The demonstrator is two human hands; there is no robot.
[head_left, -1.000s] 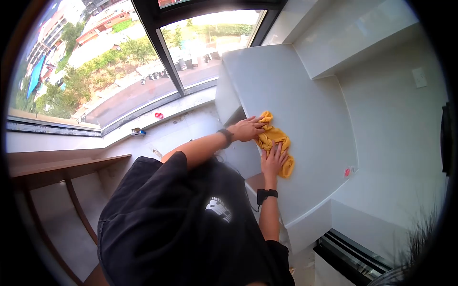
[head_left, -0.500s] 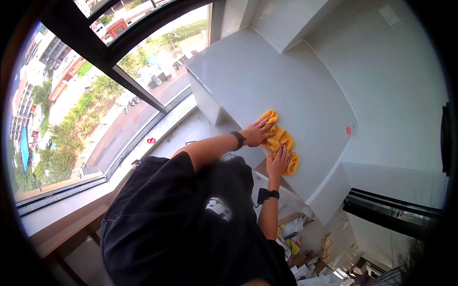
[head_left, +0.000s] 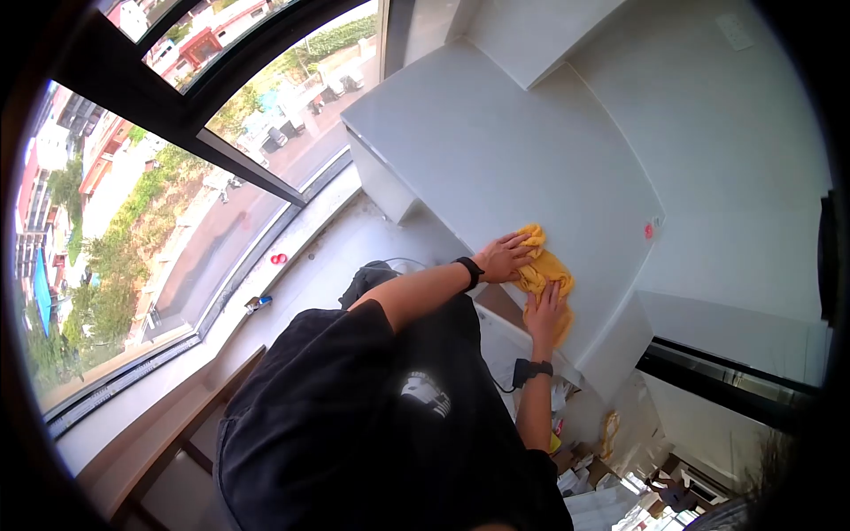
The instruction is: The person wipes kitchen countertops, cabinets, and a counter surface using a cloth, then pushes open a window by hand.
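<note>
A crumpled yellow cloth point(head_left: 547, 268) lies on a wide grey-white countertop point(head_left: 496, 150), close to its near edge. My left hand point(head_left: 503, 257) rests flat on the upper left part of the cloth, fingers stretched out. Lower down and to the right, my right hand point(head_left: 544, 316) presses on the cloth with its fingers extended. Both palms face down, so the cloth beneath them is hidden. A dark band circles each wrist.
A small red item point(head_left: 649, 231) is by the wall at the countertop's right edge. Tall windows point(head_left: 257, 146) stand on the left above a sill holding a red object point(head_left: 279, 258). Boxes and packaging point(head_left: 580, 473) clutter the floor at lower right.
Both hands and the yellow cloth have slid right and slightly down in view across the countertop. The cloth's folds have changed shape, and my torso has shifted to the right.
</note>
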